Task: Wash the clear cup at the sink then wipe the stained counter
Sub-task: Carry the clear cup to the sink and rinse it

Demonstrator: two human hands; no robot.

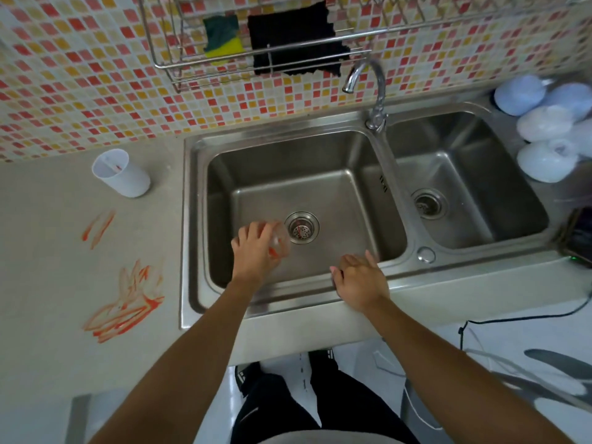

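A: What am I seeing at the left of the frame?

B: I'm seeing a white cup (pixel 121 173) standing on the grey surface (pixel 48 251) at mid left, and below it orange stains (pixel 125 307) smearing the lower left, with thinner streaks above them.

A: And moving toward the centre?

B: I'm watching the left hand (pixel 254 251) reaching into the large left basin of the sink (pixel 224 174). Its fingers (pixel 253 229) are curling round the clear cup (pixel 279 243), which is sitting low in that basin just left of the drain strainer (pixel 301 228). An orange mark is showing on the cup.

A: The other hand?

B: The right hand (pixel 360 283) is resting at the sink's front rim, right of centre, fingers lying straight and close together, holding nothing.

A: Further right?

B: The faucet (pixel 368 88) is rising between the basins. Above, a wire rack (pixel 256 46) is holding a green-and-yellow sponge (pixel 223 38) and a black cloth (pixel 293 40). Pale upturned bowls (pixel 541 129) are crowding the upper right.
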